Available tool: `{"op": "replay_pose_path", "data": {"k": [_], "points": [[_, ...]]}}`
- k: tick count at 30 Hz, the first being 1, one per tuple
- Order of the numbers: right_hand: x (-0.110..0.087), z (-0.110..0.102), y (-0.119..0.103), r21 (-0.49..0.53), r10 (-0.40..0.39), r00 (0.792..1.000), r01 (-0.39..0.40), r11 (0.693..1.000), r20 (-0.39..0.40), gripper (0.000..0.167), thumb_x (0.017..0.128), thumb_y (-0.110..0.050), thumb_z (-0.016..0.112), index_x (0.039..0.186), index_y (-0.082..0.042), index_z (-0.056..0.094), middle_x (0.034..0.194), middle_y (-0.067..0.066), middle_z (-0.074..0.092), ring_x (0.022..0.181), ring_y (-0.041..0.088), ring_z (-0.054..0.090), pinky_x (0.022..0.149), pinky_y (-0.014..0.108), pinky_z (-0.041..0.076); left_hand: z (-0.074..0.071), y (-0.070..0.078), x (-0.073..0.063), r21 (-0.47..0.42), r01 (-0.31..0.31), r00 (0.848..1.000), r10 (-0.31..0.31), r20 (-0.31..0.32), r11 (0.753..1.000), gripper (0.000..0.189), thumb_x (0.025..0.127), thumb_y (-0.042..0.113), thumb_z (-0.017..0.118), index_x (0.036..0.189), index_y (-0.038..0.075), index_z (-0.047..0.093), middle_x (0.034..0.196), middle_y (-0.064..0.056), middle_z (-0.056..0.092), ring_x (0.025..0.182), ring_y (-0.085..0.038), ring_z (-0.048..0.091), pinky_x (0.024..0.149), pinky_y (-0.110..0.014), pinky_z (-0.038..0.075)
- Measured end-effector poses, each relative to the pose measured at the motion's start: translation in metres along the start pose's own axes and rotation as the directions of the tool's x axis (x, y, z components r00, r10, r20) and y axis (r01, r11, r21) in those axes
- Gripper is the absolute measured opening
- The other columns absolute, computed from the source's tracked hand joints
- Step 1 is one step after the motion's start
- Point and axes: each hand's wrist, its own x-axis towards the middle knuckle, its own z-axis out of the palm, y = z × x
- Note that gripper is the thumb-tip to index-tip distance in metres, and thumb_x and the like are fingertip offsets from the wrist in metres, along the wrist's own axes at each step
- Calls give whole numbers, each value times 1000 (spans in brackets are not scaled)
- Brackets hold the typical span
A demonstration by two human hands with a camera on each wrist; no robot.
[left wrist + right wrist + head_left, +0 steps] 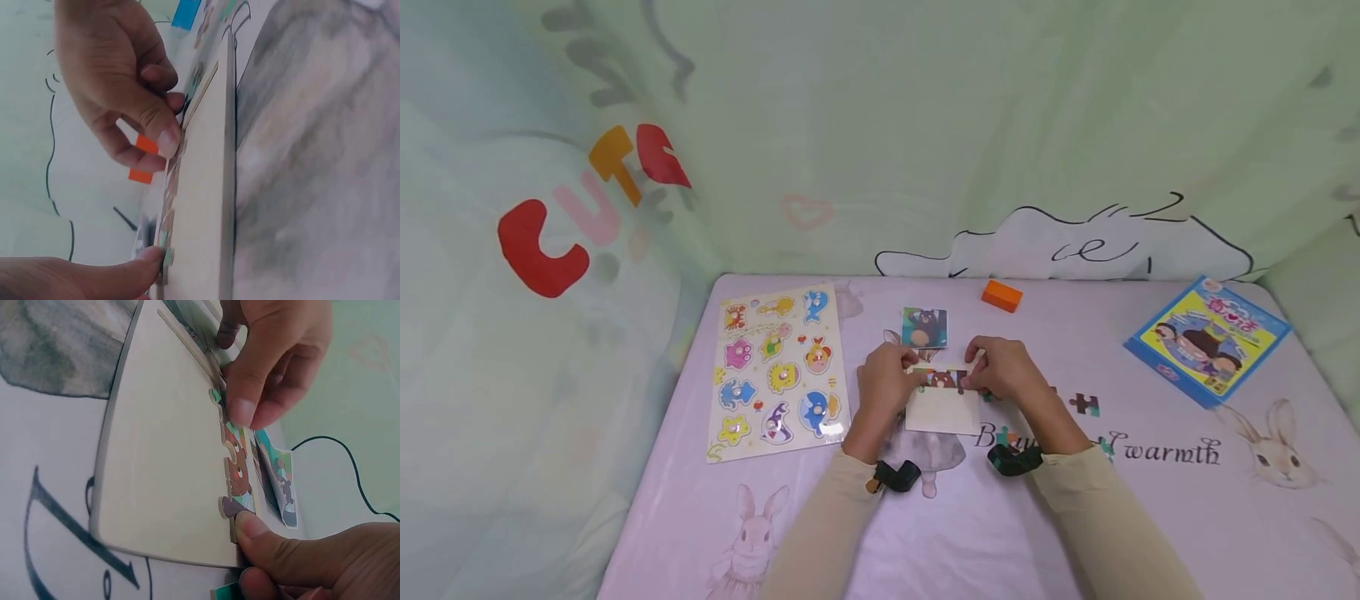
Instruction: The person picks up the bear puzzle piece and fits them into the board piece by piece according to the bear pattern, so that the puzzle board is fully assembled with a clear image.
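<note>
A small wooden puzzle board (942, 414) lies on the tablecloth between my hands, with a row of bear-picture pieces (942, 379) along its far edge. The rest of its tray shows bare wood. My left hand (887, 379) pinches the far left corner, its thumb (244, 411) down on the pieces and its fingers beyond the rim. At the far right corner my right hand (1002, 367) grips in the same way, thumb against a dark piece (235, 506). Just behind the board lies a bear picture card (924, 327).
Loose puzzle pieces (1084, 405) lie right of the board, some partly hidden by my right arm. A peg puzzle of sea animals (752, 408) is on the left. An orange block (1002, 296) sits at the back, and a blue-yellow box (1210, 337) at far right.
</note>
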Motion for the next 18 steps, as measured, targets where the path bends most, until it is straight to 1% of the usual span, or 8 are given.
{"op": "replay_pose_path", "data": {"k": [2, 4, 6, 10, 14, 18], "points": [[0, 0, 1, 1, -2, 1000, 2, 1000, -4, 33, 86, -21, 84, 111, -10, 65, 86, 8, 65, 70, 21, 58, 57, 27, 50, -4, -3, 0, -15, -3, 1000, 3, 2, 1000, 24, 82, 26, 87, 101, 15, 77, 90, 0, 69, 81, -15, 60, 76, -35, 47], [0, 0, 2, 2, -8, 1000, 8, 1000, -7, 31, 85, -21, 84, 109, -10, 66, 85, 8, 65, 70, 21, 58, 57, 27, 50, -7, -5, 0, -36, -4, 1000, 4, 9, 999, 24, 82, 25, 87, 101, 14, 77, 89, -1, 68, 79, -15, 58, 71, -31, 47], [0, 0, 3, 4, -14, 1000, 14, 1000, -11, 30, 85, -21, 84, 107, -10, 67, 85, 8, 65, 69, 21, 58, 56, 27, 51, -8, -7, 0, -39, -10, 1000, 11, 20, 999, 24, 82, 26, 87, 100, 14, 76, 89, 0, 68, 78, -14, 58, 69, -28, 46], [1, -1, 5, 20, -18, 999, 19, 1000, -29, 26, 85, -22, 84, 103, -10, 69, 82, 8, 64, 67, 21, 58, 55, 28, 51, -9, -11, 2, -42, -11, 999, 12, 34, 999, 23, 82, 28, 87, 99, 17, 76, 85, 3, 68, 77, -11, 58, 67, -26, 44], [3, -1, 4, 24, -15, 999, 16, 1000, -47, 21, 85, -21, 84, 97, -10, 71, 78, 7, 63, 67, 21, 58, 56, 27, 49, -11, -11, 2, -66, -1, 999, 4, 40, 998, 23, 81, 28, 88, 98, 17, 77, 82, 5, 68, 75, -11, 58, 65, -25, 42], [2, 0, 2, 18, -9, 998, 10, 1000, -59, 21, 85, -21, 84, 97, -10, 71, 79, 7, 63, 70, 21, 58, 58, 27, 48, -14, -10, 2, -63, 4, 999, -1, 48, 998, 22, 81, 28, 87, 98, 17, 77, 80, 5, 67, 74, -11, 57, 65, -26, 40]]}}
